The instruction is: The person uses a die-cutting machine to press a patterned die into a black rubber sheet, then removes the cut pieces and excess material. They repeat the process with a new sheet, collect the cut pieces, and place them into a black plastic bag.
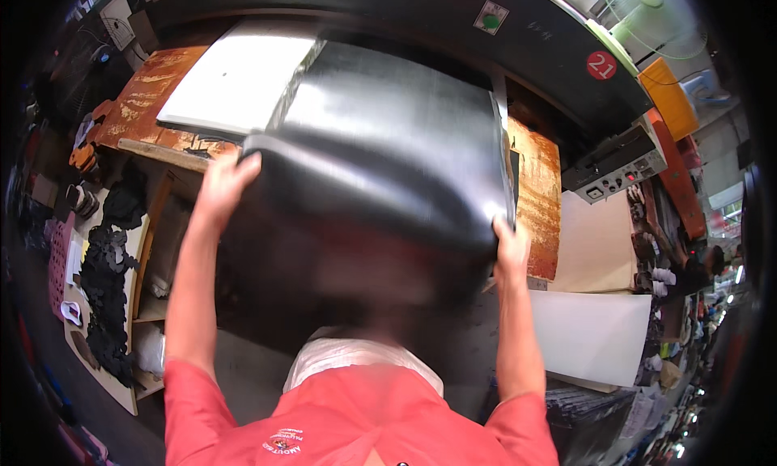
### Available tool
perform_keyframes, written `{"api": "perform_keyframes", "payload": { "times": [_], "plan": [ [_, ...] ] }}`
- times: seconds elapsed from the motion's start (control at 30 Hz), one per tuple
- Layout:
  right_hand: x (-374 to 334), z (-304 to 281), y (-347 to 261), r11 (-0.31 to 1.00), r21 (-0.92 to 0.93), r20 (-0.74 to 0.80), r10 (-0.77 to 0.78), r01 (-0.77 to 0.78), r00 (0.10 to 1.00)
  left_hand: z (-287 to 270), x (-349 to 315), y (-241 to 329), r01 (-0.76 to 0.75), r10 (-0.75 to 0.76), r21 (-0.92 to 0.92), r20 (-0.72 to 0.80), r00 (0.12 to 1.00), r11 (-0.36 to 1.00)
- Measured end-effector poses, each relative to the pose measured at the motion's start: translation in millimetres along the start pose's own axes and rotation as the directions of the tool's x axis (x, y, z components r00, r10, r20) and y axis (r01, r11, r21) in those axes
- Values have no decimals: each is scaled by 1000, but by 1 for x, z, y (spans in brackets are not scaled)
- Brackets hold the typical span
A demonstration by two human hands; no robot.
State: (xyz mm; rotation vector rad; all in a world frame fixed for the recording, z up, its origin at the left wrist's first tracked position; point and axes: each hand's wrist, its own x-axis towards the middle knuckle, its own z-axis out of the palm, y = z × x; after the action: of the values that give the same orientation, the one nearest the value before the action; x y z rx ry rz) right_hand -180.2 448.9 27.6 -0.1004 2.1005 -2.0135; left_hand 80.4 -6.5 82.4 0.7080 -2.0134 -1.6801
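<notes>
A large, glossy black flexible sheet lies partly on the work surface and bends down over the front edge toward me. Its near part hangs and is smeared by motion. My left hand grips the sheet's left edge, the thumb lying on top. On the right side my right hand pinches the other edge near the corner. Both arms reach forward, spread about the sheet's width. Left of the black sheet, a white slab rests on the same surface. The fingers beneath the sheet are hidden.
A worn brown board lies under the sheets. Behind it runs a dark machine beam with green buttons. A control box juts out at right, above white sheets. Black scraps cover a side table at left.
</notes>
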Motion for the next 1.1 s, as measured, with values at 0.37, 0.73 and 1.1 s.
{"api": "perform_keyframes", "payload": {
  "times": [0.37, 0.73, 1.1],
  "plan": [
    [162, 125, -14, 316, -783, 280, -590, 536, 757, 62, 183, -82, -235, 334, 898, 107, 936, 371],
    [3, 141, -11, 426, -882, 5, -420, 202, 908, 8, 154, -55, -132, 399, 874, -76, 914, 468],
    [48, 163, -22, 692, -711, -403, -258, -124, 878, -23, 229, -57, 78, 4, 505, -158, 987, 860]
  ]
}}
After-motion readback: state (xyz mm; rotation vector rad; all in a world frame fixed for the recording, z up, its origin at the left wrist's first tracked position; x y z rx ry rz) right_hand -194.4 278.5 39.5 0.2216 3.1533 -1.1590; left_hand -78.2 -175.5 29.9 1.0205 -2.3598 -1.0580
